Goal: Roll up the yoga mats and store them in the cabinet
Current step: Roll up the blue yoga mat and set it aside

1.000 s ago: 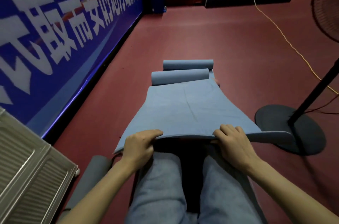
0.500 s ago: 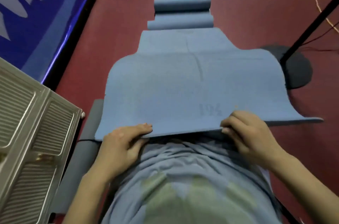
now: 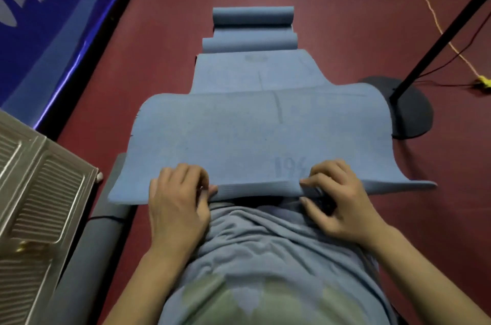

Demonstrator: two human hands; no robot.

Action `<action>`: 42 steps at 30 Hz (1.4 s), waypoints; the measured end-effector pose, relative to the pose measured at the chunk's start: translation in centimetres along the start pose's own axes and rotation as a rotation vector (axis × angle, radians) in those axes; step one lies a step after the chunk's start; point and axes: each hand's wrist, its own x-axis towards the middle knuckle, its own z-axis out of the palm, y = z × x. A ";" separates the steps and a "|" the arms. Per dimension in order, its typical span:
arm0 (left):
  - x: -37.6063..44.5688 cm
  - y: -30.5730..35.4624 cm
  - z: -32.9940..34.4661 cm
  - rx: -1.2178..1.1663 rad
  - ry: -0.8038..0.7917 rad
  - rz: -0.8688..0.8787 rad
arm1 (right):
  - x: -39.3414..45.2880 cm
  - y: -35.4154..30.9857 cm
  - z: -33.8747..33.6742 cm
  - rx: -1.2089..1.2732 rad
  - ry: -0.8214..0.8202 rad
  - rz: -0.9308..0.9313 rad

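Starting the roll: the near short edge of the blue yoga mat [image 3: 255,136] is lifted at lower centre of the frame, the left hand [image 3: 176,203] and right hand [image 3: 337,201] each pinching it, fingers curled over the top face and thumbs beneath. To do it well, judged from here: tuck that edge under tightly and evenly, both hands level, keeping the side edges aligned so the roll does not cone. Long axis runs from the hands towards the top of the frame, far end lying flat on the red floor [image 3: 164,64]. Two rolled blue mats [image 3: 252,29] lie crosswise just beyond it. A grey rolled mat [image 3: 87,250] lies lower left, beside the louvred cabinet door [image 3: 34,191].
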 end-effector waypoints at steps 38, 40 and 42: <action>0.6 1.0 0.7 0.319 -0.107 0.313 | 1.7 -3.6 2.1 -0.614 -0.009 0.208; 0.9 0.8 0.9 0.309 -0.137 0.305 | 1.4 -3.2 2.6 -0.614 0.067 0.189; 1.0 1.0 1.1 0.304 -0.149 0.305 | 1.6 -2.7 2.8 -0.620 0.105 0.219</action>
